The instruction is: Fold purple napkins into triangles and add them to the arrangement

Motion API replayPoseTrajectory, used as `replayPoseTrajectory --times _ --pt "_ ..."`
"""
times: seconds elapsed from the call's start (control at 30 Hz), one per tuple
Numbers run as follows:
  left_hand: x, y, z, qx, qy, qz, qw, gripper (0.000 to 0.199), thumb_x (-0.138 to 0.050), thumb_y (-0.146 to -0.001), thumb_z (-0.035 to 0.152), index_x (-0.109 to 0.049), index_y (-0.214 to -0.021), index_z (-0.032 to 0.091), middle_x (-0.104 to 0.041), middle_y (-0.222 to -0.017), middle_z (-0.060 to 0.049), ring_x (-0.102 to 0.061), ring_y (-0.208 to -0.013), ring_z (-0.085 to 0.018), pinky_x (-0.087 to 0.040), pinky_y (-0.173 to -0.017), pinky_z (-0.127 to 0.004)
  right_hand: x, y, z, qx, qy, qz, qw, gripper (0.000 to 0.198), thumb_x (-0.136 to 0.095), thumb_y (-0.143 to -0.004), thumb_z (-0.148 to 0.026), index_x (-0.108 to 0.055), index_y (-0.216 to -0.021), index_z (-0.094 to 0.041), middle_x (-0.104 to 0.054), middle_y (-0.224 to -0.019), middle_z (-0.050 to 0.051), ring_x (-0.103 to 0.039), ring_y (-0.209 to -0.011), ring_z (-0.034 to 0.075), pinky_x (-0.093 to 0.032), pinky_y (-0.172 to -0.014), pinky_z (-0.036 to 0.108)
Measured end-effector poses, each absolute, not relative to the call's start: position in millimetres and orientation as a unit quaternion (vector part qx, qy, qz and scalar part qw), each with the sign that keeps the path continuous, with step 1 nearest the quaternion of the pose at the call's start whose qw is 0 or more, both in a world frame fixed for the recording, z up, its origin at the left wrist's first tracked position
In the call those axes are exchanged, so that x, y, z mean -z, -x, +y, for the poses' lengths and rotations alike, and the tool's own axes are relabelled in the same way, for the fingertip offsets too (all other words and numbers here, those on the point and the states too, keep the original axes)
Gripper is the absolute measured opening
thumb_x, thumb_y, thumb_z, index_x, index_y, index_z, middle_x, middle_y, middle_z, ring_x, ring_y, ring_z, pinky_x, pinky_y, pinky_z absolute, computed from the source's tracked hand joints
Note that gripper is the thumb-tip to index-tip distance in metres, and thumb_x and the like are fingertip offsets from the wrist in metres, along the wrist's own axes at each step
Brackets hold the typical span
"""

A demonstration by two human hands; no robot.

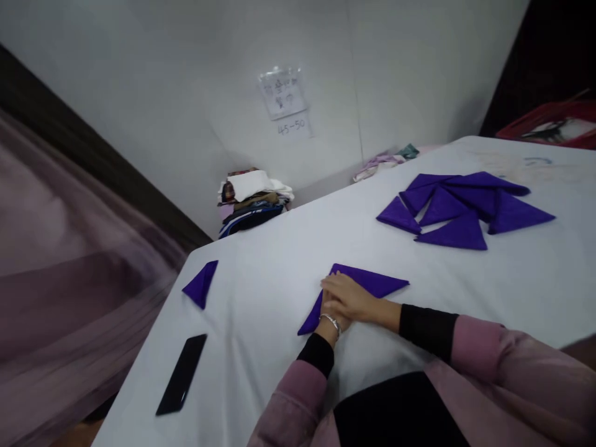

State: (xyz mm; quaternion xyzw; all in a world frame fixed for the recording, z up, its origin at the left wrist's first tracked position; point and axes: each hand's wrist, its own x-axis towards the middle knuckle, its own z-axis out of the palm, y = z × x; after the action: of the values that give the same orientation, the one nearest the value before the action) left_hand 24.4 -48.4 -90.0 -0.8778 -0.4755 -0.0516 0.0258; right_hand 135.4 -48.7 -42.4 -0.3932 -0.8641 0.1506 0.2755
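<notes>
We rested our right hand (pixel 348 295) across the back of our left hand (pixel 328 298), fingers extended and the two stacked together over a folded purple cloth (pixel 375 281); the left hand's fingers lay mostly hidden, so we could not tell how they were set. The cloth, a broad triangle with crisp edges, sat in the middle of the white table (pixel 265 292), whose smooth covering showed soft creases. A metallic bracelet (pixel 330 321) (a glint among our mauve and black sleeves) circled the left wrist. To our left, we had a smaller purple triangle (pixel 201 285) and a glossy black slab (pixel 181 375) nearby. Well apart, to the right, sharp-cornered purple triangles (pixel 454 236) overlapped in a heap. Beyond the far edge we saw folded garments (pixel 254 205) stacked against a pale wall (pixel 177 93), and a red basket (pixel 516 129) at far right.
</notes>
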Motion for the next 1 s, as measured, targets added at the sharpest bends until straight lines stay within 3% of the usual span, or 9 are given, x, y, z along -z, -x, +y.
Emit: replayPoseTrajectory --times 0.13,0.27,0.37,0.47,0.57,0.7,0.8,1.0 --pt "103 -20 -44 0.031 0.884 -0.465 0.028 0.056 -0.034 -0.089 0.026 -0.021 -0.143 0.019 -0.030 -0.147 -0.008 -0.022 -0.135 -0.025 -0.023 -0.110 -0.045 50 -132 -70 -0.182 0.384 -0.865 0.266 0.064 -0.037 -0.088 -0.056 -0.039 -0.135 -0.012 -0.040 -0.140 0.017 -0.026 -0.133 0.025 -0.013 -0.110 0.048" --pt "97 -20 -42 -0.007 0.893 -0.449 0.028 0.059 -0.037 -0.087 0.039 -0.027 -0.141 0.019 -0.028 -0.147 -0.009 -0.016 -0.137 -0.030 -0.019 -0.110 -0.051 58 -147 -73 -0.210 0.408 -0.860 0.224 0.073 -0.031 -0.088 -0.060 -0.022 -0.143 -0.013 -0.021 -0.148 0.016 -0.010 -0.137 0.025 -0.008 -0.110 0.050" --pt "83 -23 -44 -0.021 0.883 -0.469 0.009 0.059 -0.034 -0.088 0.043 -0.030 -0.140 0.016 -0.025 -0.148 -0.011 -0.013 -0.138 -0.029 -0.018 -0.110 -0.048 61 -164 -76 -0.219 0.408 -0.863 0.204 0.077 -0.032 -0.087 -0.060 -0.013 -0.145 -0.013 -0.012 -0.150 0.015 -0.007 -0.138 0.025 -0.008 -0.110 0.050" --pt "74 -26 -46 -0.013 0.862 -0.507 -0.019 0.064 -0.026 -0.089 0.048 -0.027 -0.140 0.008 -0.021 -0.149 -0.014 -0.013 -0.138 -0.027 -0.017 -0.111 -0.044 62 -193 -80 -0.192 0.420 -0.862 0.210 0.074 -0.038 -0.086 -0.059 -0.019 -0.144 -0.017 -0.019 -0.149 0.013 -0.011 -0.137 0.025 -0.009 -0.110 0.050" --pt "72 -29 -48 0.007 0.852 -0.522 -0.039 0.069 -0.021 -0.089 0.053 -0.026 -0.140 0.005 -0.018 -0.149 -0.014 -0.012 -0.138 -0.026 -0.015 -0.112 -0.044 63 -240 -85 -0.141 0.484 -0.818 0.277 0.064 -0.043 -0.086 -0.054 -0.032 -0.139 -0.019 -0.032 -0.145 0.011 -0.019 -0.136 0.023 -0.014 -0.110 0.048" --pt "70 -30 -47 0.014 0.847 -0.526 -0.073 0.071 -0.018 -0.089 0.055 -0.028 -0.139 0.005 -0.018 -0.149 -0.015 -0.010 -0.138 -0.025 -0.012 -0.112 -0.043 67 -300 -95 -0.151 0.577 -0.721 0.354 0.043 -0.048 -0.084 -0.052 -0.057 -0.114 -0.022 -0.048 -0.134 0.012 -0.030 -0.132 0.025 -0.030 -0.105 0.047" --pt "67 -29 -45 0.017 0.841 -0.532 -0.099 0.072 -0.016 -0.089 0.056 -0.027 -0.140 0.006 -0.018 -0.149 -0.014 -0.009 -0.138 -0.024 -0.011 -0.113 -0.043 71 -319 -101 -0.223 0.592 -0.696 0.339 0.036 -0.051 -0.081 -0.054 -0.062 -0.098 -0.023 -0.046 -0.135 0.010 -0.028 -0.133 0.028 -0.031 -0.104 0.048" --pt "66 -27 -43 0.026 0.832 -0.538 -0.135 0.068 -0.015 -0.091 0.053 -0.027 -0.140 0.007 -0.018 -0.149 -0.012 -0.011 -0.138 -0.022 -0.012 -0.113 -0.042 75 -308 -97 -0.273 0.563 -0.719 0.303 0.040 -0.054 -0.078 -0.055 -0.061 -0.099 -0.021 -0.040 -0.140 0.011 -0.022 -0.135 0.028 -0.026 -0.107 0.048"
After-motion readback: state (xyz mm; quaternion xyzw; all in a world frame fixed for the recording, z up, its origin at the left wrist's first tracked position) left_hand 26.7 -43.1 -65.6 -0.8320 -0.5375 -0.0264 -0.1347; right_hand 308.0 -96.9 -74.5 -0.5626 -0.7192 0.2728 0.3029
